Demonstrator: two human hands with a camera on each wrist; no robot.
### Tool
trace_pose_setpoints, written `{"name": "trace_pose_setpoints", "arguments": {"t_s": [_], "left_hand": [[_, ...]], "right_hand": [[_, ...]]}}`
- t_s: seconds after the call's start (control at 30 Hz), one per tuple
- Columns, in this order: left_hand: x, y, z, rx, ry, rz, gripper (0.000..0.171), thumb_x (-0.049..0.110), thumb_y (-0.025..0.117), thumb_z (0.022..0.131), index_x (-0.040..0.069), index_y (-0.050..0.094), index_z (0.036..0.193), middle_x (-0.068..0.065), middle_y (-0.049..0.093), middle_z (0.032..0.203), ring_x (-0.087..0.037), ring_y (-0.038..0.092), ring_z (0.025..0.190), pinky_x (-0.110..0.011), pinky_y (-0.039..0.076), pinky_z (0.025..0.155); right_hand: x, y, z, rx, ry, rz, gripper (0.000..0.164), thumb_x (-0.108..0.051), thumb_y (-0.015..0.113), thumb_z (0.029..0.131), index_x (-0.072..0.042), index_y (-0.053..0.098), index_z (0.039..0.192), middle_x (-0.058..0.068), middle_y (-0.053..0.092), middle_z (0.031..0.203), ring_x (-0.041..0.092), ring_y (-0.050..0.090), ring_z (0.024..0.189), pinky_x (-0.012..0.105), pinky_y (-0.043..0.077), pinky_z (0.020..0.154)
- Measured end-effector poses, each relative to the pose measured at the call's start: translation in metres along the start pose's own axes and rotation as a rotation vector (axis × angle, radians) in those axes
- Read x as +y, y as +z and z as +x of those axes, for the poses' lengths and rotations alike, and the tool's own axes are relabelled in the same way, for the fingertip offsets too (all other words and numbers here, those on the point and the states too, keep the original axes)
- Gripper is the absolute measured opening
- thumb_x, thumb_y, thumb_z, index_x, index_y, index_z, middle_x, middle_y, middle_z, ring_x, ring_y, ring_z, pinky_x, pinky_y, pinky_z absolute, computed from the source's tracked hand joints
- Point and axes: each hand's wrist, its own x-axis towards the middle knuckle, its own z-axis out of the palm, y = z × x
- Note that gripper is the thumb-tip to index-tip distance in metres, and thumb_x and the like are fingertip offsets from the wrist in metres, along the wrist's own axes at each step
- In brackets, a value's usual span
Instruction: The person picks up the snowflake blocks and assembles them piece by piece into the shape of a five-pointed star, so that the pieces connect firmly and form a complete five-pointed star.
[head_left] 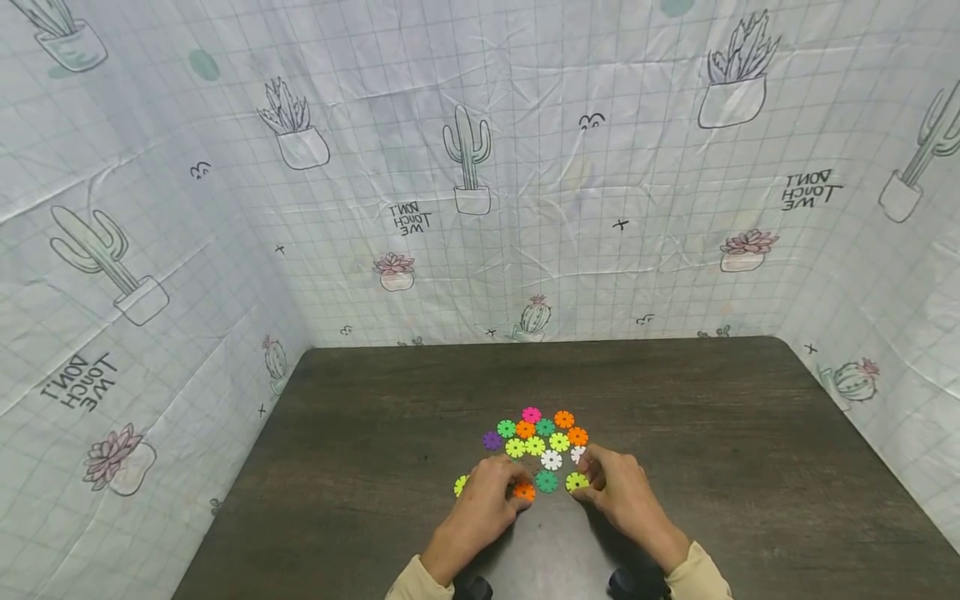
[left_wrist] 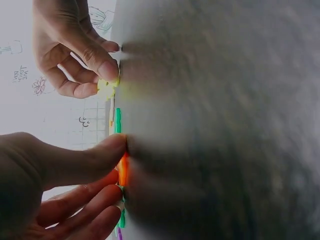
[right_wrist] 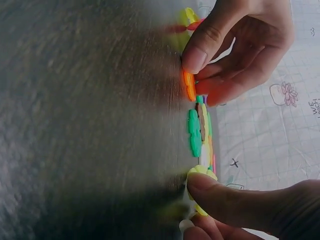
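Thumb and fingertips of my left hand (head_left: 483,496) pinch an orange notched plastic disc (head_left: 525,492) low at the tabletop. To the right, my right hand (head_left: 622,492) holds a yellow-green notched disc (head_left: 576,482) between thumb and fingers; this disc looks tilted in the right wrist view. A green disc (head_left: 546,481) lies flat between the two hands. Close by the right fingertips is a white disc (head_left: 577,454), partly covered by them. Another yellow-green disc (head_left: 461,485) peeks out left of the left hand, which hides part of that row.
Behind the hands, several more notched discs form a loose cluster on the dark wooden table (head_left: 375,400), among them a pink disc (head_left: 531,414), a purple disc (head_left: 491,440) and a white disc (head_left: 551,459). A cactus-printed cloth (head_left: 525,250) surrounds the table's back and sides.
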Motion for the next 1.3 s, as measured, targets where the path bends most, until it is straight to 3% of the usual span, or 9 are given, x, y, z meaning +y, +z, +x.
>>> {"name": "trace_pose_setpoints", "arguments": {"t_s": [0.3,0.57,0.87,1.1,1.3], "left_hand": [[-0.001,0.001,-0.001,0.011,0.0,-0.046,0.026,0.003,0.089,0.08,0.012,0.08,0.104,0.002,0.073,0.096,-0.008,0.067,0.086,-0.019,0.054,0.073],[-0.004,0.002,-0.003,0.0,0.002,-0.134,0.031,-0.004,0.087,0.079,0.009,0.079,0.105,-0.001,0.07,0.096,-0.004,0.064,0.08,-0.014,0.053,0.069],[-0.003,-0.001,-0.004,-0.026,-0.006,-0.124,0.016,0.008,0.088,0.083,0.013,0.081,0.097,0.007,0.076,0.083,0.008,0.049,0.061,-0.012,0.044,0.055],[-0.006,-0.006,-0.003,0.064,-0.018,-0.275,0.014,0.004,0.087,0.083,0.007,0.079,0.095,-0.002,0.078,0.083,0.007,0.061,0.063,-0.011,0.052,0.058],[-0.005,-0.009,-0.001,0.136,-0.024,-0.367,0.006,0.01,0.082,0.09,0.009,0.078,0.093,-0.004,0.08,0.085,0.004,0.068,0.069,-0.012,0.056,0.063]], "right_hand": [[-0.002,0.0,0.0,0.007,-0.019,0.072,0.024,0.004,0.087,0.078,-0.009,0.069,0.086,0.0,0.072,0.077,0.006,0.066,0.067,0.019,0.055,0.061],[-0.005,-0.001,0.001,0.007,0.014,0.073,0.018,0.0,0.084,0.084,-0.01,0.069,0.085,0.0,0.07,0.076,0.007,0.064,0.069,0.02,0.054,0.062],[-0.008,0.0,-0.001,0.021,0.026,0.108,0.014,-0.006,0.082,0.088,-0.011,0.068,0.085,-0.001,0.069,0.076,0.005,0.063,0.068,0.019,0.055,0.063],[-0.009,0.0,0.0,0.058,0.007,0.104,0.013,-0.005,0.081,0.088,-0.011,0.069,0.086,-0.001,0.07,0.076,0.004,0.063,0.067,0.02,0.055,0.062],[-0.012,-0.002,0.002,0.076,-0.022,0.129,0.011,-0.007,0.081,0.089,-0.011,0.071,0.088,0.0,0.071,0.076,0.004,0.064,0.067,0.02,0.056,0.063]]}}
